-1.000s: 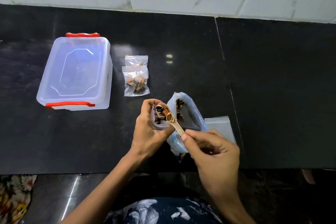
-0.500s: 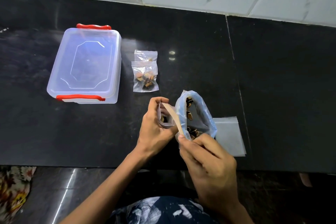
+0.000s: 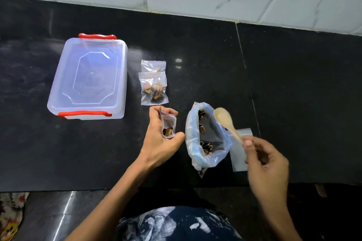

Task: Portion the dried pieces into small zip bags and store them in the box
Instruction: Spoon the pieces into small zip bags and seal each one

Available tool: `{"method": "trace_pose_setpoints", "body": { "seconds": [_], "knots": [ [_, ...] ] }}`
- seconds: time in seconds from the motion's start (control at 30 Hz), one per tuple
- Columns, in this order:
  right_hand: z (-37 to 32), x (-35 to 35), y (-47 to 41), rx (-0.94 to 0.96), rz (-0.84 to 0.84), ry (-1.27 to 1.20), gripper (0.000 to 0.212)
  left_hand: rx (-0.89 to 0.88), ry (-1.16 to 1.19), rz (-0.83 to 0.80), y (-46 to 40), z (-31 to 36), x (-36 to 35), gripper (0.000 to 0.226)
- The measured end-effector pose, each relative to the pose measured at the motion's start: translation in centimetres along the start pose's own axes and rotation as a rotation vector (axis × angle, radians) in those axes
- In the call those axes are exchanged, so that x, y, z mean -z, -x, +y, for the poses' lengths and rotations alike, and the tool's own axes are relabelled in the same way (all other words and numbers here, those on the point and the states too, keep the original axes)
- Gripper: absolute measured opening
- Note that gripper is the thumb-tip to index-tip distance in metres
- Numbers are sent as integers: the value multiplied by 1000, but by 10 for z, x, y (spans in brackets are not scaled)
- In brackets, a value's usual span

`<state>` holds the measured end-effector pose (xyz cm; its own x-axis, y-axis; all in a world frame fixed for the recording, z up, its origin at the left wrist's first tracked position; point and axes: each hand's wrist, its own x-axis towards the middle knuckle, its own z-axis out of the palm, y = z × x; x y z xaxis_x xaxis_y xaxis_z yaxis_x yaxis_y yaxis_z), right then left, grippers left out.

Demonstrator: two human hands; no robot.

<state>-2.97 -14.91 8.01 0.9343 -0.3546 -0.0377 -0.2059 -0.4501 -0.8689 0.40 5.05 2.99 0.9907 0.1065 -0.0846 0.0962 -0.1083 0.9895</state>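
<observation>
**Spoon comes out of the little bag**

Half a second ago the spoon was tipped into the little bag; now I see it lifted away to the right, over the big bag.

I see the black counter (image 3: 293,94) under it all. On its left sits the clear box (image 3: 88,78) with red clips, lid on. The big bag (image 3: 207,139) stands open between the hands, with dried pieces (image 3: 206,146) inside. A flat empty bag (image 3: 240,159) lies just beside it. Two filled small bags (image 3: 153,88) lie near the box. The left hand (image 3: 161,141) curls round the little bag (image 3: 168,126), which has a few pieces at the bottom. The right hand (image 3: 263,162) pinches the handle of the wooden spoon (image 3: 225,120), and its bowl looks empty.
</observation>
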Motion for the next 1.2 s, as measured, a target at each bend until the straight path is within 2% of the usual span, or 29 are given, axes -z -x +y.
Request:
{"method": "trace_pose_setpoints", "body": {
  "seconds": [0.07,0.13,0.2,0.27,0.3,0.37,0.43,0.47,0.5,0.57,0.63,0.67,0.73,0.8,0.87,0.93,1.03,1.2],
  "knots": [
    [15,-7,-3,-1,-28,84,23,-15,24,-41,-5,4,5,47],
    [25,-14,-3,-13,-103,191,14,-13,98,-93,-10,11,10,45],
    [29,-17,-4,24,-189,492,25,15,195,-126,-14,19,14,46],
    [21,-17,-7,105,-167,723,36,61,268,-144,-19,24,15,52],
    [9,-17,-10,139,-138,716,36,86,322,-166,-21,24,16,60],
    [-14,-22,-19,207,-172,528,27,152,535,-236,-25,25,18,84],
    [-36,-36,-37,251,-309,278,17,263,767,-294,-28,30,18,97],
    [-48,-44,-48,252,-407,177,15,307,843,-310,-28,38,17,96],
    [-60,-51,-58,229,-524,116,16,328,877,-304,-25,48,16,89],
    [-80,-63,-73,183,-771,113,22,331,917,-267,-22,62,13,48],
    [-88,-71,-76,158,-925,113,26,362,967,-233,-21,66,13,36],
    [-88,-73,-76,145,-951,80,23,380,1009,-243,-23,64,14,36],
    [-83,-78,-74,124,-913,-8,18,408,986,-298,-25,61,19,44],
    [-76,-83,-74,143,-796,-49,16,427,725,-307,-26,56,21,38],
    [-69,-87,-73,179,-683,-64,12,355,484,-211,-25,49,21,27],
    [-64,-89,-69,145,-611,-103,10,244,358,-99,-23,42,21,21],
    [-55,-91,-62,-11,-606,-247,23,162,312,39,-17,35,22,15],
    [-45,-96,-54,-125,-628,-335,13,186,314,129,-13,33,18,7]
  ]
}}
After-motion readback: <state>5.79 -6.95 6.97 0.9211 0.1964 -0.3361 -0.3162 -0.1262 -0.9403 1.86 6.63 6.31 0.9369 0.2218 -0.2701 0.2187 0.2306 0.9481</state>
